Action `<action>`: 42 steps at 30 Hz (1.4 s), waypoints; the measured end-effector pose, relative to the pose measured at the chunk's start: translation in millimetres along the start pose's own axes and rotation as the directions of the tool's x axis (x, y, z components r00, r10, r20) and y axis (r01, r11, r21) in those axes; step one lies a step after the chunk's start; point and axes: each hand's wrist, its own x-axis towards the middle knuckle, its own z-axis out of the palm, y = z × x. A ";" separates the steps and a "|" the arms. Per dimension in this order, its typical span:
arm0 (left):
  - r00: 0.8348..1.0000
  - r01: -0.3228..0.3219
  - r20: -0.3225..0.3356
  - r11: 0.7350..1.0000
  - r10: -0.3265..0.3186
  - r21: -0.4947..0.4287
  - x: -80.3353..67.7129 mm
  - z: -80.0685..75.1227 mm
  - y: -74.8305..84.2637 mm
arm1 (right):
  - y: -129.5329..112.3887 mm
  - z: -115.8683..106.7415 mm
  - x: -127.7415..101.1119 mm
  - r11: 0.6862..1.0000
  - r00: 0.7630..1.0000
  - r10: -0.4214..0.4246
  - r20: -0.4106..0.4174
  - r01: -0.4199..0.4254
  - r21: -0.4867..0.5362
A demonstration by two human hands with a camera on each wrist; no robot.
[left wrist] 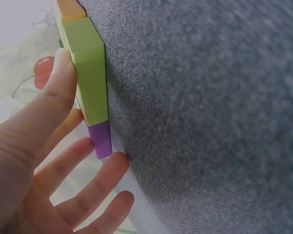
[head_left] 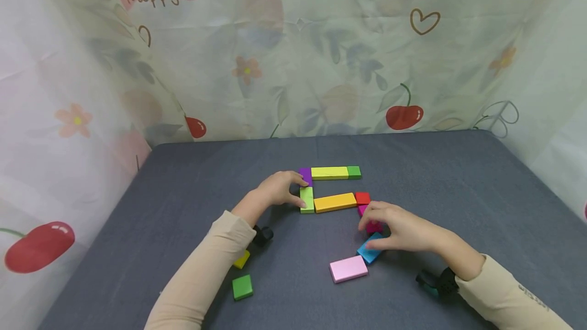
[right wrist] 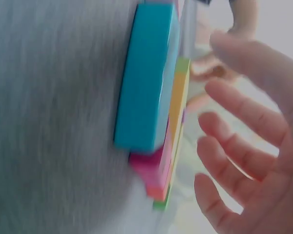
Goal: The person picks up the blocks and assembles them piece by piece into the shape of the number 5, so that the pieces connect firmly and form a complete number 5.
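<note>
1. The head view takes in the whole grey table [head_left: 458, 192]: a row of a purple block [head_left: 305, 174], a long yellow block [head_left: 329, 172] and a small dark green block [head_left: 354, 171], and below it a light green block [head_left: 307, 199], an orange block [head_left: 335, 202] and a red block [head_left: 363, 198].
2. The left hand [head_left: 278, 190] lies at the left end of these rows, fingers straight and relaxed, fingertips against the purple and light green blocks – it curls round neither.
3. The left wrist view shows what the head view cannot: the thumb lies flat along the light green block's [left wrist: 88, 73] side, the purple block [left wrist: 100, 139] sits just past its end, and the other fingers [left wrist: 83, 187] are spread, one tip near the purple block's corner. The orange block's [left wrist: 68, 9] end peeks in at the top.
4. The right hand [head_left: 399, 228] rests over a pink-red block [head_left: 372, 226] below the red one, its fingers loosely bent. In the head view its fingertips seem to touch that block and the thumb meets the blue block [head_left: 369, 249], which lies tilted just beside a pale pink block [head_left: 348, 268].
5. The right wrist view is blurred, yet it shows the fingers [right wrist: 234, 146] apart and gripping nothing – the blue block [right wrist: 146, 78] lies flat beside them, the pink-red block [right wrist: 149, 168] just past its end.
6. Only the head view shows the strays by the left sleeve: a small yellow block [head_left: 241, 259] and a green square block [head_left: 242, 286], well apart from the rows.
</note>
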 end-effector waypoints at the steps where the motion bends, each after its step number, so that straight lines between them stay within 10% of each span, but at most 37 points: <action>1: 1.000 0.000 0.001 1.000 0.000 0.000 -0.1 0.0 0.0 | 2.8 -1.7 -0.3 1.000 1.000 0.014 -0.019 -0.015 -0.017; 27: 0.999 -0.031 0.030 0.995 0.029 0.099 -5.4 -2.5 3.3 | 34.9 -9.8 -7.0 0.994 0.994 0.106 0.011 -0.106 -0.014; 42: 0.974 -0.219 0.042 0.972 0.223 -0.085 -72.5 -11.2 -8.9 | 40.5 -8.2 -6.4 0.996 0.996 0.086 0.008 -0.086 0.018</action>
